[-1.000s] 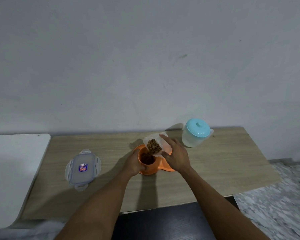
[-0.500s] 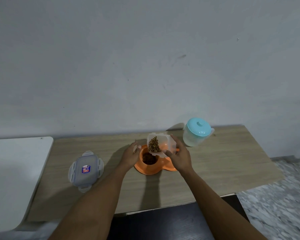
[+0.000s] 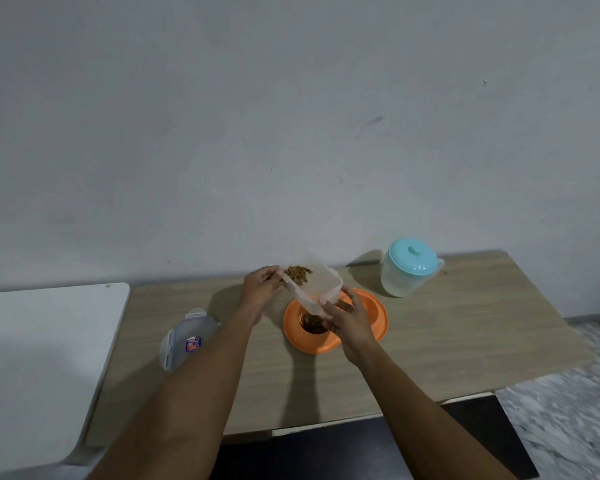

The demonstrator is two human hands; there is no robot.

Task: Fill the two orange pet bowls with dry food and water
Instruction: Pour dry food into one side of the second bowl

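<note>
Left hand: gripping the far left end of the clear food container, fingers curling over its rim.
Right hand: clamping the container's near right corner, with the thumb lying along the rim and the other fingers curling under and behind it.
Container position: hanging between the two grips, off the wooden table. The open mouth is facing up and toward the camera, and the right-hand corner is sitting lower in view than the left-hand end.
Kibble in container: brown pieces are heaping at the end right beside the left fingers. The half nearer the right-hand grip is showing bare plastic.
Orange double pet bowl: lying flat on the table directly under the container and the right hand.
Left well: holding brown kibble, just below the right thumb and the container's low corner. Whether that corner is touching the bowl, cannot tell.
Right well: mostly hiding behind the right hand, contents unreadable.
Water jug: translucent with a turquoise lid, standing upright beyond and to the right of the right hand, apart from the bowl.
Container lid: lying on the table left of the left forearm, well apart from both grips, with its near edge hiding behind the forearm.
</note>
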